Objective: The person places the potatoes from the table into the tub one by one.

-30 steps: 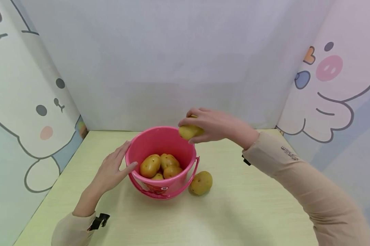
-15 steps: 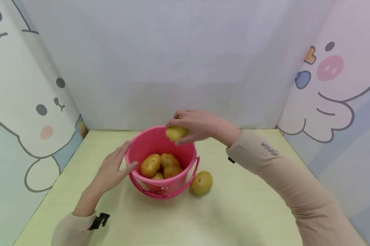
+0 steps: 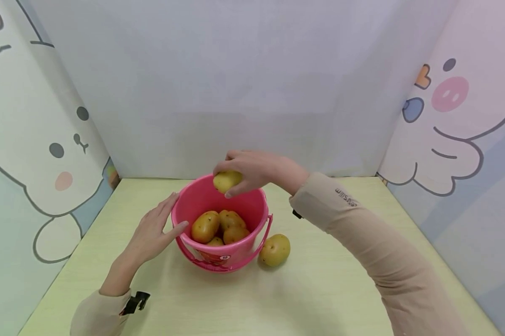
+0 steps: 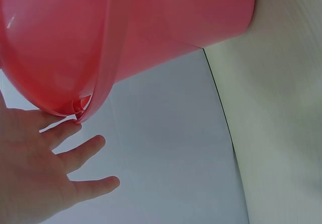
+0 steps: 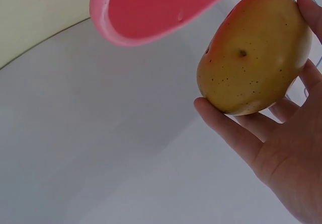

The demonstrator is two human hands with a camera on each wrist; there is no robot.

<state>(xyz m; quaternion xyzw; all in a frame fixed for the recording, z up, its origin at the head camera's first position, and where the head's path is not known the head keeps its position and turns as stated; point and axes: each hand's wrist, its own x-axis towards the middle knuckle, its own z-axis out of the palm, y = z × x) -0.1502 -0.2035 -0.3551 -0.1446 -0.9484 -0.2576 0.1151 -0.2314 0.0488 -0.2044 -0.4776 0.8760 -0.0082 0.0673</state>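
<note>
Potato point(image 3: 227, 180) sits gripped in my right hand point(image 3: 252, 169) above the bucket's point(image 3: 219, 254) 12 o'clock rim; my left hand point(image 3: 151, 231), fingers straight, touches its 9 o'clock side.

Head view: lowest potato in the pink bucket point(image 3: 219, 224) mostly covered by the potatoes above it; red label point(image 3: 219, 257) on the bucket's front too small to read. Left wrist view: bucket cut by top and left edges. Right wrist view: right hand point(image 5: 282, 148) cut at right edge.

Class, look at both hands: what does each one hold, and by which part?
The right hand grips a potato from above, fingers round its sides. The left hand holds nothing; its straight fingers rest against the pink bucket.
</note>
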